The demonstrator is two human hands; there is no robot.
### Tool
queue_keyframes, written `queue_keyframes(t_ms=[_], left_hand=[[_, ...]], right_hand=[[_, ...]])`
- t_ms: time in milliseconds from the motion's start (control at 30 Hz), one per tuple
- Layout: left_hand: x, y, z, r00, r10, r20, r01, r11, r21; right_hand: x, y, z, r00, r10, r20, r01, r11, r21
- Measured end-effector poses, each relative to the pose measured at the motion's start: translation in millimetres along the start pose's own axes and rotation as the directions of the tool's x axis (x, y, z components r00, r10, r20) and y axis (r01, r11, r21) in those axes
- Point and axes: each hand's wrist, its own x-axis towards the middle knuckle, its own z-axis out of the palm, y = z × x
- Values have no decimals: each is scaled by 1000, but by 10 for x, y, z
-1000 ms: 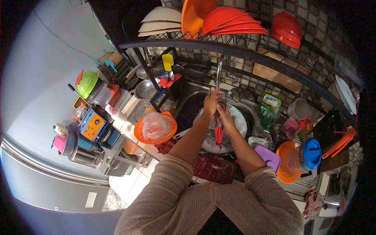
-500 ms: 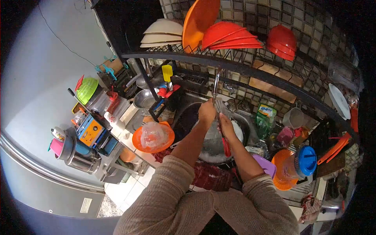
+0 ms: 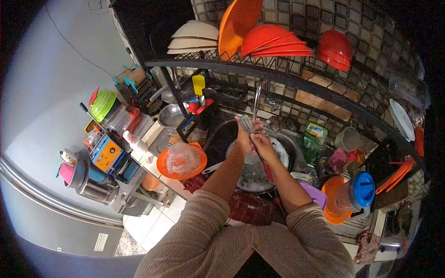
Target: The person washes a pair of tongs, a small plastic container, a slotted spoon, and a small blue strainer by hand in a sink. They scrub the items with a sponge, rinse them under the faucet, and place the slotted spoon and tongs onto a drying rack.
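Spatula (image 3: 266,171): it is above the foamy pan (image 3: 250,180), near the tap (image 3: 257,101), with its red handle toward the person.
Right hand (image 3: 263,146): it is closed around the spatula's shaft.
Left hand (image 3: 243,139): it is at the spatula's slotted head; if it grips, I cannot tell.
Sink (image 3: 302,144): the pan is inside.
Left counter: an orange bowl (image 3: 198,169) holds clear plastic.

Spatula (image 3: 246,123), grey, with red handle (image 3: 266,170); sleeves (image 3: 199,222), brown, ribbed; pitcher lid (image 3: 363,189), blue; plate (image 3: 237,28), orange; tiles (image 3: 368,34), grey-beige grid.
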Motion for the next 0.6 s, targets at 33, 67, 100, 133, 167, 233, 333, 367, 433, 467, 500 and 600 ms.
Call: queue_keyframes(t_ms=[33,67,100,133,167,233,333,367,433,467,500,600], left_hand=[[-33,2,6,1000,-19,10,19,1000,-21],[-52,-9,7,1000,-17,8,17,1000,-22],[-42,-40,-4,1000,11,-3,-11,999,-40],[-23,-59,-10,999,39,-13,-40,998,-56],[-3,-72,-17,999,41,-10,-41,998,-53],[11,-111,-43,995,87,-56,-93,987,-133],[-2,-108,-67,990,104,-95,-121,975,-188],[-16,-97,-55,990,102,-95,-118,976,-185],[-63,-61,20,991,64,-113,-100,933,-345],[87,-116,-119,989,120,-85,-137,963,-233],[117,-139,-105,989,118,-86,-136,963,-233],[134,-135,-53,961,233,-147,-217,969,115]], right_hand=[[-15,-9,-5,1000,2,3,-2,1000,0],[-34,-25,-20,1000,30,-5,-30,999,-19],[-48,-54,-24,998,55,-14,-56,998,-36],[-54,-79,-20,999,53,-13,-53,998,-36],[-63,-105,-15,1000,21,-13,-22,994,-109],[-48,-73,-16,1000,-9,-15,6,984,-178],[75,114,-14,958,-281,-57,232,876,-423],[124,198,-37,964,-237,-118,179,911,-371],[79,129,-7,966,-188,-176,126,941,-313],[-7,9,29,972,-151,-177,66,909,-412],[-65,-74,56,977,-114,-182,6,863,-505],[42,128,-15,935,-274,-227,132,860,-493]])
